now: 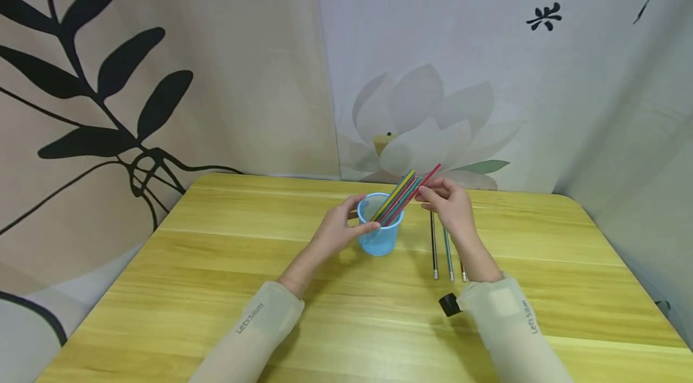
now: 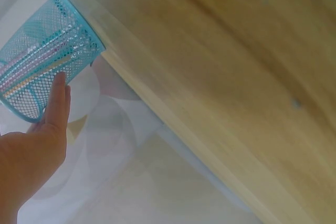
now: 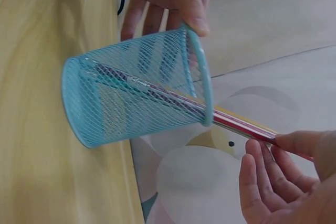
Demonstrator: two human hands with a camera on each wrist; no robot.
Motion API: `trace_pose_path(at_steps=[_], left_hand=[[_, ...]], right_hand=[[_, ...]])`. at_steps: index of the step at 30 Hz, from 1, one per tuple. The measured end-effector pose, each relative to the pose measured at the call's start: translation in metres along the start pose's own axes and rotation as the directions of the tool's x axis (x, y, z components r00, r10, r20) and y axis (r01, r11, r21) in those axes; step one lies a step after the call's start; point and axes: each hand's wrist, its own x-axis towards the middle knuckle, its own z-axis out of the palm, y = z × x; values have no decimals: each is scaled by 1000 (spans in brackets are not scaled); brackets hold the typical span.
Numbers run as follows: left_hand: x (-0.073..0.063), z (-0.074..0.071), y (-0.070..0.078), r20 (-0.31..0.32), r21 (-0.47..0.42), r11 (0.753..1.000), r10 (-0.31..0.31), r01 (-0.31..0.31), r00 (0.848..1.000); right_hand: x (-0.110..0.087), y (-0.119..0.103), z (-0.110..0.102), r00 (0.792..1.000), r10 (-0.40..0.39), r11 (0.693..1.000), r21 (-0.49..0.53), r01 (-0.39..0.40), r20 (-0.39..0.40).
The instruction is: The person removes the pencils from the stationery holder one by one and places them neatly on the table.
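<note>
My left hand [image 1: 334, 229] grips a light blue mesh pencil cup [image 1: 378, 245], with the thumb at its rim and the fingers along its far side. Several pencils [image 1: 393, 199], yellow, red and teal among them, lean to the right inside the cup. Their lower parts show through the mesh in the right wrist view. At the upper ends of these pencils, my right hand [image 1: 453, 205] pinches a red pencil [image 1: 435, 171] between thumb and forefinger; it sticks out beyond the others. The cup [image 3: 126, 124] tilts towards the right hand [image 3: 286, 182].
On the wooden table [image 1: 216, 251] a black pencil [image 1: 434, 245], a teal pencil [image 1: 448, 254] and a brownish pencil [image 1: 463, 273] lie side by side, partly under the right forearm. A printed curtain [image 1: 260, 70] hangs behind the table's far edge.
</note>
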Motion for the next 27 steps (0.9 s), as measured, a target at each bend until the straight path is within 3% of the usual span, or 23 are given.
trace_pose_path(at_steps=[21, 27], left_hand=[[0, 0, 2, 5, 10, 1000, 2, -2, 1000], [0, 0, 1, -1, 7, 1000, 4, -4, 1000]], right_hand=[[4, -20, -31, 993, -83, 984, 153, 96, -84], [5, -22, -39, 991, -88, 964, 241, 111, -104]])
